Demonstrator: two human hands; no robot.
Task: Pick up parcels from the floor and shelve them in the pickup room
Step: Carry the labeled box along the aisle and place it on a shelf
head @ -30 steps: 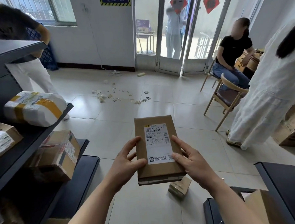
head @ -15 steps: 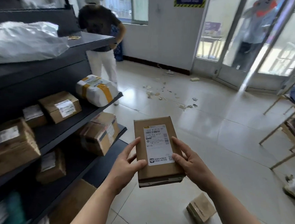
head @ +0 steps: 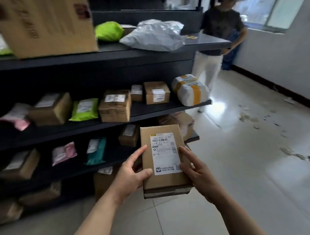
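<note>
Clearly one flat brown parcel [head: 163,158] is off the floor [head: 241,167] but not yet shelved. The left hand [head: 130,175] and right hand [head: 197,170] each pinch a long edge in their grip, holding it level before the dark shelves [head: 168,108], which already carry many parcels.

Flat cardboard parcel [head: 165,181]: brown, oblong, white barcode label [head: 165,153] facing up, long axis running near to far. Held roughly level in the air, left grip [head: 131,173] and right grip [head: 197,170] on its long edges. Sits in front of the dark shelving [head: 112,58], by the right end of a lower tier. Shelved parcels [head: 114,105] are brown boxes and coloured bags.
</note>
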